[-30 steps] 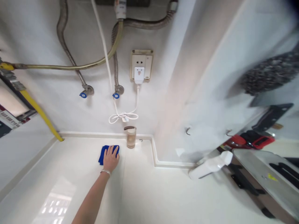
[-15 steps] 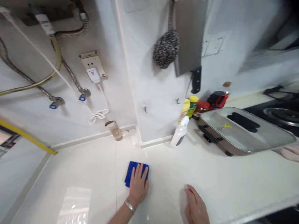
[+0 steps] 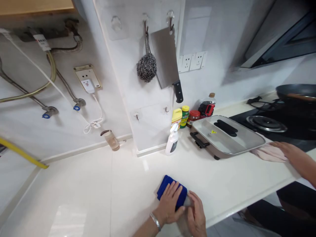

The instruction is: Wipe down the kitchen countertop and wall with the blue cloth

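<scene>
Our left hand point(image 3: 170, 201) lies open on the folded blue cloth point(image 3: 165, 184), its fingers spread over the fabric, which rests on the white counter point(image 3: 133, 177) near its front edge. Taking that cloth as the centre of the clock, our right hand point(image 3: 197, 212) is at four o'clock, loosely curved, with no grip visible; we cannot tell whether its fingertips touch the fabric. As we judge it, the cloth could bunch or slip from under us, since our flat palm only covers it and the surface looks glossy. A careless push towards four could carry it over the counter's edge, and one towards twelve could tip the tall spray bottle point(image 3: 171, 144) standing by the wall corner. Higher at twelve hangs a cleaver point(image 3: 165, 57), which a raised arm might knock from its hook, with a wire scrubber point(image 3: 147, 67) beside it. At two, the lidded pan point(image 3: 232, 144) blocks our way towards the hob point(image 3: 293, 131); between two and three, a co-worker's hand point(image 3: 282, 148) rests on a pink cloth point(image 3: 266, 154), so reaching there could bring a collision. A red-lidded jar point(image 3: 194, 118) stands behind the pan, and at ten a see-through container point(image 3: 111, 141) stands by the back wall.
</scene>
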Tool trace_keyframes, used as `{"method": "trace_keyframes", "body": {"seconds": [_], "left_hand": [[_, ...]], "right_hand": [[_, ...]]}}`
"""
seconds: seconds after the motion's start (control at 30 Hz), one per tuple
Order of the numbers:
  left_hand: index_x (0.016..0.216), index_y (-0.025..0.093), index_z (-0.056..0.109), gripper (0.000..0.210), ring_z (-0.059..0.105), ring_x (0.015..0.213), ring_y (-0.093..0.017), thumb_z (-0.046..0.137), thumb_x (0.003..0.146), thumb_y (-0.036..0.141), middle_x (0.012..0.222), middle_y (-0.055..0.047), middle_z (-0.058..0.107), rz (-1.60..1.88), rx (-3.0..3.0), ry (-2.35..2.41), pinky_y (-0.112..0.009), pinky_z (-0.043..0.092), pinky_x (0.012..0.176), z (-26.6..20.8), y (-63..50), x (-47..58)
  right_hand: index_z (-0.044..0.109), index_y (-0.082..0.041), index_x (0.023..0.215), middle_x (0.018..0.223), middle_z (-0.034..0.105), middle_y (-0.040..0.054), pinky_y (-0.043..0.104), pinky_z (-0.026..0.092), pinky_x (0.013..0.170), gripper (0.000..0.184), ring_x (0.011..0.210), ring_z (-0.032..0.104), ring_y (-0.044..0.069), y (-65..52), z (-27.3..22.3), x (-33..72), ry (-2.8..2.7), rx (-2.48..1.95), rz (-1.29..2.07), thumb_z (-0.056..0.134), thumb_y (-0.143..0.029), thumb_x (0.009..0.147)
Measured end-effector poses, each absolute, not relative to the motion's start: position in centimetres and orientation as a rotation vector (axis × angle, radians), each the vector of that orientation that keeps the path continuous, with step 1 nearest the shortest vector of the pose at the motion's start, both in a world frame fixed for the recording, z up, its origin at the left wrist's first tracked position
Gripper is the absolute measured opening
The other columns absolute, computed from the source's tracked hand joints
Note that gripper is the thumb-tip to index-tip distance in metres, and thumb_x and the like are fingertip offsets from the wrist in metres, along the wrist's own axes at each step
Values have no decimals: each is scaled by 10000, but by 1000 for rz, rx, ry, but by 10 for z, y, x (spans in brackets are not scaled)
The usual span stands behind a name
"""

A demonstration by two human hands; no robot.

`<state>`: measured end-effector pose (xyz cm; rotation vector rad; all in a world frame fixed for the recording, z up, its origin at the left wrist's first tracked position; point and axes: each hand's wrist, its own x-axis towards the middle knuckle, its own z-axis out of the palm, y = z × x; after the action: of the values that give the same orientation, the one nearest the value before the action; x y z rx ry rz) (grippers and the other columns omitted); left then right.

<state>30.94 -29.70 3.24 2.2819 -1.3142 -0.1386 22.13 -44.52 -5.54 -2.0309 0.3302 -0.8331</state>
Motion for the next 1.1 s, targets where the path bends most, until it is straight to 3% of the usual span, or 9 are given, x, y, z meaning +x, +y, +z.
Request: {"method": "trace_keyframes", "body": {"seconds": [0.17,0.3,0.53,0.63,0.83,1.1], "left_hand": [[1560,238,256,553,192,1535,-218,302,1013,307,1639,-98,296,121,2402,-808,-541,242,1251,24,-226,333],[1476,156,439,547,171,1537,-283,309,997,386,1613,-154,337,226,2620,-292,-556,228,1242,14,-156,362],[1509,147,396,621,160,1529,-367,237,989,448,1618,-221,285,132,2820,230,-621,181,1211,6,-136,392],[1499,148,413,623,178,1519,-402,260,984,462,1608,-257,278,190,2883,314,-643,187,1193,1,-157,393],[1477,138,445,616,197,1507,-422,302,969,455,1582,-281,312,421,2986,297,-652,235,1163,-4,-173,391],[1471,125,448,671,213,1504,-401,200,964,487,1570,-272,333,459,2994,318,-641,243,1165,-4,-174,392]], "right_hand": [[504,-232,1357,1442,521,94,577,373,1150,428,1409,398,284,-427,-18,258,-48,-2374,-758,382,-209,947],[490,-251,1415,1556,414,104,688,258,1162,490,1471,282,374,-397,-4,286,-192,-2719,-619,476,-259,925],[415,-352,1487,1653,214,29,652,228,1177,562,1481,249,385,-419,-2,271,-358,-2877,-475,505,-349,933],[372,-360,1512,1649,228,2,591,256,1189,590,1480,267,352,-459,-4,257,-408,-2913,-526,505,-365,937],[281,-128,1542,1608,300,165,518,316,1187,697,1461,325,309,-532,-30,259,23,-2921,-761,508,-392,939],[249,-92,1525,1551,372,238,613,325,1162,644,1429,373,356,-581,-47,375,281,-2818,-898,417,-359,963]]}}
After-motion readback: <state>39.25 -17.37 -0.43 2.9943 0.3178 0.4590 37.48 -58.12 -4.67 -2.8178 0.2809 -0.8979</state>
